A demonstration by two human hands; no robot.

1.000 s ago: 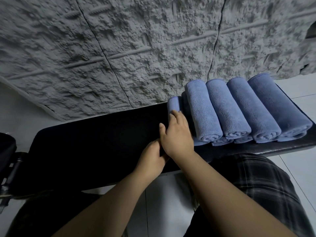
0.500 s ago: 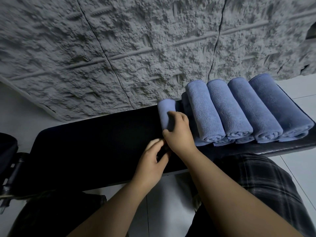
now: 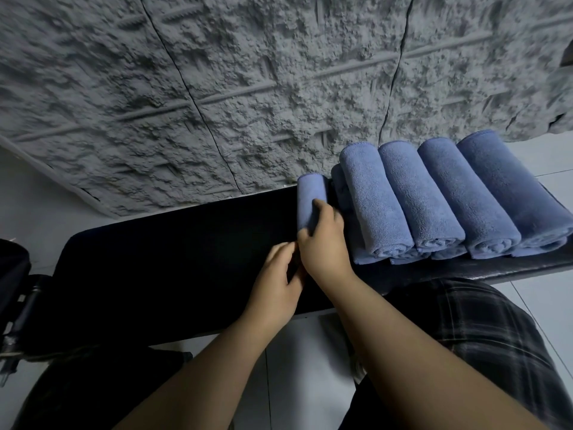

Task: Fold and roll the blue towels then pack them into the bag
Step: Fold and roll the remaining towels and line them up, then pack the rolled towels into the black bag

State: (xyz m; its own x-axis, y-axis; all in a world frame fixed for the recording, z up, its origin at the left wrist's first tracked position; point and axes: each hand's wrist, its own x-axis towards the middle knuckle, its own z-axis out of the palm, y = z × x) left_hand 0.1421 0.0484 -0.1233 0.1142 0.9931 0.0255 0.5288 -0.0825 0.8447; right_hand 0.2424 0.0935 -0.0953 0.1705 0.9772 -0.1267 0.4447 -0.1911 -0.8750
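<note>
A small blue towel roll (image 3: 311,200) lies on the black padded bench (image 3: 173,252), just left of a stack of several rolled blue towels (image 3: 434,197). My right hand (image 3: 322,243) lies over the near end of the small roll, fingers curled round it. Right beside it, my left hand (image 3: 276,280) sits at the roll's near end with fingers bent; whether it holds the cloth is hidden by the right hand. No bag is in view.
A rough grey textured wall (image 3: 248,72) rises behind the bench. White floor tiles (image 3: 297,367) lie below. A black metal part of the bench frame (image 3: 18,305) sticks out at the left. My plaid-clad knee (image 3: 465,330) is at the lower right.
The small roll has come out to the left, away from the stack, and now shows more of its length. Both hands have shifted slightly with it.
</note>
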